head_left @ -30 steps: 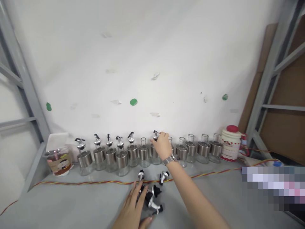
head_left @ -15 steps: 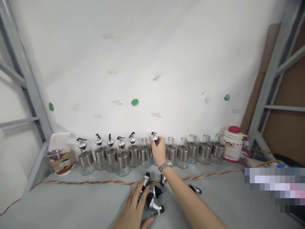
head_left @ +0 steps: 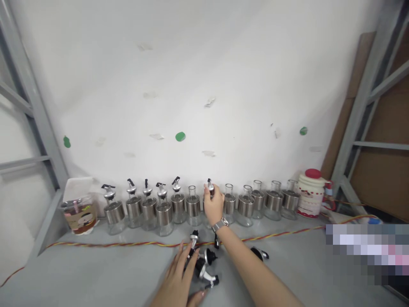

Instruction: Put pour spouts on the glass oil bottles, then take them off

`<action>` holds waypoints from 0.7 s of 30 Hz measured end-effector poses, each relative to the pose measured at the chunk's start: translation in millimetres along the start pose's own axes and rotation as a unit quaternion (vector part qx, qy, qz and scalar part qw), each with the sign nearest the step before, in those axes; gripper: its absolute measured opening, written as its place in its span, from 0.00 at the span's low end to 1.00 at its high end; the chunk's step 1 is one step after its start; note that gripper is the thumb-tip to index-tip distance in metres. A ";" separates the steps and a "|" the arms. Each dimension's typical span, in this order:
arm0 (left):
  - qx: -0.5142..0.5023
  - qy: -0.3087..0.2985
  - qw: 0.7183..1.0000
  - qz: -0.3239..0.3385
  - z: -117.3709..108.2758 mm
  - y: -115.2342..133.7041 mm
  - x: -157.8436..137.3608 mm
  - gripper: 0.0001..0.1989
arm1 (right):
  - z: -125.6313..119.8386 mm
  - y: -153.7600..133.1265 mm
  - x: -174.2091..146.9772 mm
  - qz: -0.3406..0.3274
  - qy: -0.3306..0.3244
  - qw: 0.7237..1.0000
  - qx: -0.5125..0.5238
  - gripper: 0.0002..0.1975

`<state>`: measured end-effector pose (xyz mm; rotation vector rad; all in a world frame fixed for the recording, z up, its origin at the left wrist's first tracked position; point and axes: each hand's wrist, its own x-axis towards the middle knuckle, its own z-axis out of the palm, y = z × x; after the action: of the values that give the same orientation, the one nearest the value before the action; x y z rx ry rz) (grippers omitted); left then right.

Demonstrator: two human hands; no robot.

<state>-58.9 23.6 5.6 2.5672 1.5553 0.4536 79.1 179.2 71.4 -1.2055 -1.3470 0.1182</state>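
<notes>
My right hand point(head_left: 213, 204), with a watch on the wrist, is closed round a silver-and-black pour spout point(head_left: 210, 186) at the neck of a glass bottle. The hand hides most of that bottle. To its left, several bottles point(head_left: 164, 214) with steel bands have pour spouts in their necks, while one bottle point(head_left: 193, 209) beside the hand has a bare neck. Bare-necked bottles point(head_left: 246, 205) also stand to its right. My left hand point(head_left: 179, 273) lies with fingers stretched out over a cluster of loose pour spouts point(head_left: 204, 273) on the grey table.
A twisted red-and-yellow cord point(head_left: 134, 244) crosses the table before the bottles. Another loose spout point(head_left: 260, 253) lies right of my forearm. A cup of brown drink point(head_left: 81, 219) is at the left end, a cream jar with red lid point(head_left: 310, 196) at the right. Behind rises a white wall point(head_left: 204, 76).
My right hand has moved slightly down and right, and the spout in it has turned and sits lower at the bottle neck. My left hand has stayed over the loose spouts.
</notes>
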 end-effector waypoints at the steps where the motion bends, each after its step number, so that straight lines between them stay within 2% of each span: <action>1: 0.001 0.001 1.000 -0.001 -0.1 0.2 0.0 0.32 | -0.4 -0.1 0.0 -0.002 -0.002 1.000 -0.002 0.15; 9: 0.012 -0.015 1.000 -0.019 -1.9 2.2 1.9 0.31 | -6.5 -4.6 1.8 0.001 -0.009 1.000 -0.005 0.15; 16: 0.005 0.009 1.000 0.003 0.7 -1.5 0.0 0.32 | -7.4 -2.9 5.5 0.022 -0.009 1.000 0.013 0.19; 21: 0.007 0.007 1.000 0.005 0.9 -1.9 0.3 0.33 | -6.7 -2.9 13.4 -0.005 -0.026 0.998 0.055 0.17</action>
<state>-60.1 24.8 4.4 2.5902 1.5563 0.4643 86.8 183.1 84.0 -1.1105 -1.3748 0.2151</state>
